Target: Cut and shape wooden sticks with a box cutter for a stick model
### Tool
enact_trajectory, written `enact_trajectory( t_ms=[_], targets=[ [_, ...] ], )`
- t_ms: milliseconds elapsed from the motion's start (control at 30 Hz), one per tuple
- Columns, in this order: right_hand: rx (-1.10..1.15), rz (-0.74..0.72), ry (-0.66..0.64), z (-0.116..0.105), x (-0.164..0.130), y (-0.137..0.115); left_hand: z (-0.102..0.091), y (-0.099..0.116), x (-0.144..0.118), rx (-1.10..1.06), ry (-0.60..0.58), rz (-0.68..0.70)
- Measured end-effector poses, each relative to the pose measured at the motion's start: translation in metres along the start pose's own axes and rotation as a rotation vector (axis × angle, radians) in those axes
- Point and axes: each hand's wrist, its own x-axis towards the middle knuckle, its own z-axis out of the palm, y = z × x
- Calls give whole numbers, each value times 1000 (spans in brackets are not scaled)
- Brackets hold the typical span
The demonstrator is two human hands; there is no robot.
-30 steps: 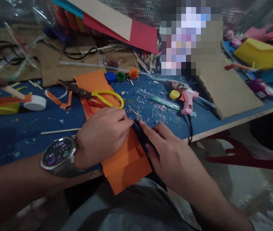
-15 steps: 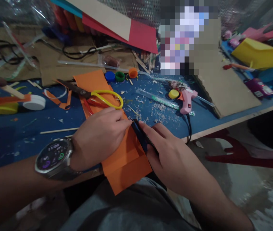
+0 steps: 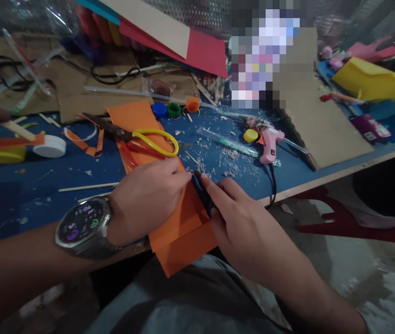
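My left hand (image 3: 149, 197), with a watch on its wrist, presses down on a folded orange paper (image 3: 183, 229) at the near edge of the blue table (image 3: 79, 171). My right hand (image 3: 242, 222) grips a dark blue strip (image 3: 202, 195) along the paper's right edge, fingertips meeting the left hand's at the top. Part of the paper hangs over the table edge above my lap. The paper's upper part is hidden under my left hand.
Yellow-handled scissors (image 3: 142, 137) lie on another orange sheet just beyond my hands. A pink glue gun (image 3: 269, 144), bottle caps (image 3: 174, 109), a white tape roll (image 3: 49, 146), wooden sticks, scraps and a cardboard sheet (image 3: 322, 125) crowd the table. Coloured paper is stacked at the back.
The orange paper's right side has lifted and folded slightly inward, and my right hand has shifted a little left along the dark strip. My left hand stays put.
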Motion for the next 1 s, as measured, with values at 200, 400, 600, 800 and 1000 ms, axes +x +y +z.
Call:
enact_trajectory(
  t_ms=[200,400,600,800,1000],
  targets=[
    [4,2,2,-1,3,-1,1,-1,-1,-2,46,7],
    [-11,9,4,0,3,-2,1,-1,-1,-17,38,-9],
    [-16,-1,-6,2,6,-2,0,-1,-1,-22,-3,-18],
    [-10,37,-15,1,8,-1,2,0,0,-17,0,-26],
    [23,35,-20,0,6,1,1,0,-1,-18,11,-21]
  ],
)
